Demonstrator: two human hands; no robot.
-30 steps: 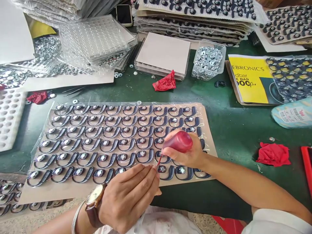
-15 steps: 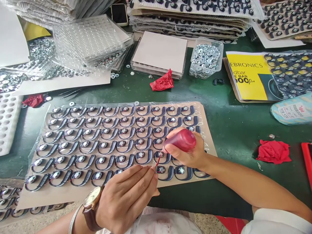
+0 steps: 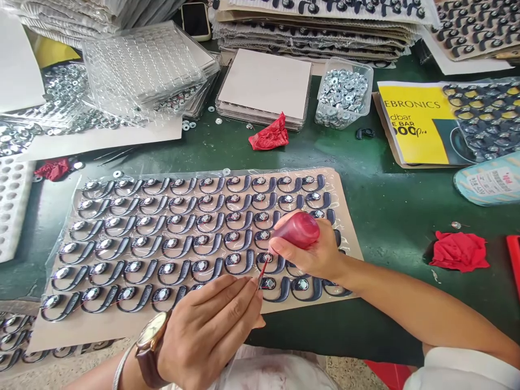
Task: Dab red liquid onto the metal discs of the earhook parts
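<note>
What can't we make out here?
Head view: near edge of the sheet, partly covered by the left hand.
Head view: underside of the bottle, hidden by the right hand.
Head view: red object, cut off by right frame edge.
Head view: packet label, print too small.

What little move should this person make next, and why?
Probably a gentle squeeze of the red bottle, with the left hand held still. The right hand holds the bottle tilted over a hook-shaped piece, and the slim pointed tool in the left hand has its tip close by. Whether anything has come out is too small to tell.
</note>
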